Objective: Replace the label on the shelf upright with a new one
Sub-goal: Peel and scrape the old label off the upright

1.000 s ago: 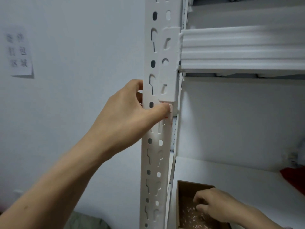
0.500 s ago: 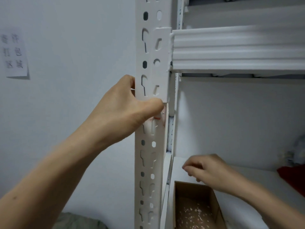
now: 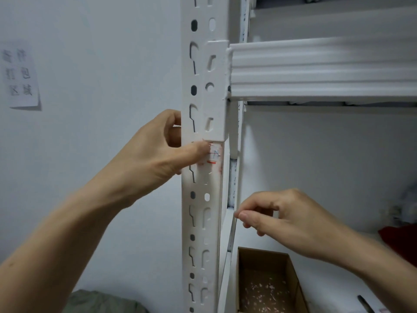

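Left hand (image 3: pixel 149 154) grips the white shelf upright (image 3: pixel 203 199) from its left side, fingers curled behind it, thumb pressed on a worn label (image 3: pixel 214 155) with red marks just below the beam bracket. Right hand (image 3: pixel 284 220), right of the upright and lower, pinches thumb to forefinger; what it holds cannot be told. Cardboard box (image 3: pixel 266 281) sits on the shelf below it.

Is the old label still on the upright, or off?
Still on: the label, torn, with red marks, clings to the upright just under the beam bracket, left hand thumb pressing its edge.
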